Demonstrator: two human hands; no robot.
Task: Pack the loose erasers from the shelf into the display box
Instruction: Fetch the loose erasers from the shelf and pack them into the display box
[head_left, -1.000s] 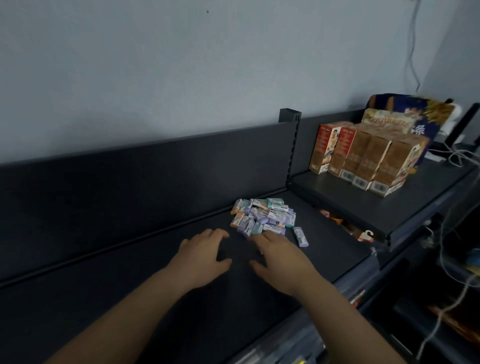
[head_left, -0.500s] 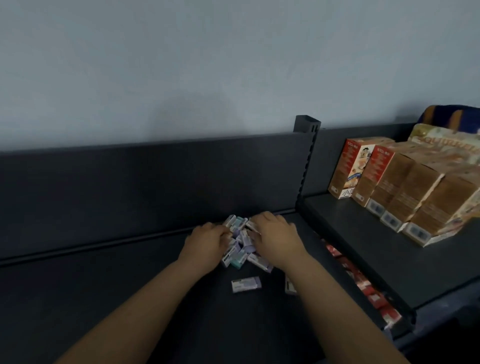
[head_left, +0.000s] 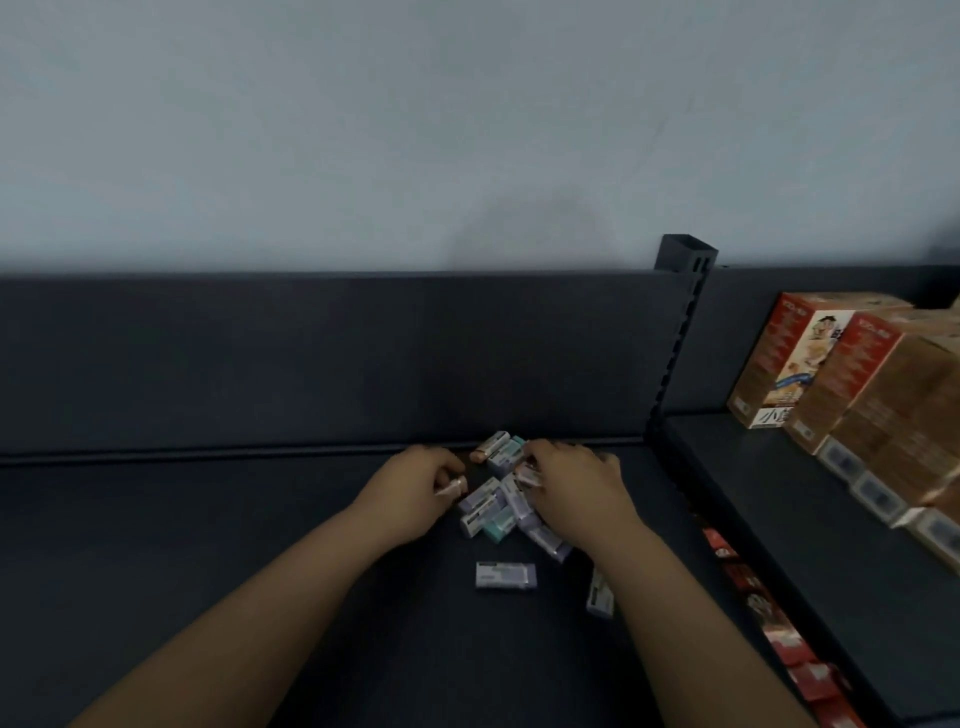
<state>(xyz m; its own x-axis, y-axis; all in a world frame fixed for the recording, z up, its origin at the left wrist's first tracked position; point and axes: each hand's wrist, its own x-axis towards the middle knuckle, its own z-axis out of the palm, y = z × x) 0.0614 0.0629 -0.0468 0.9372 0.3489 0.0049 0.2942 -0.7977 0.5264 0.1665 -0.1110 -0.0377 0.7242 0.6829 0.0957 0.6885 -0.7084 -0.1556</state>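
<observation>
erasers (head_left: 491, 506) between left hand (head_left: 415, 493) and right hand (head_left: 576, 488)

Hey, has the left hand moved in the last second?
Yes: the left hand moved farther in toward the shelf's back panel, up beside the eraser pile, and pinches a peach eraser.

Pastel erasers (head_left: 496, 506) heaped on dark shelf (head_left: 208, 545)
</observation>
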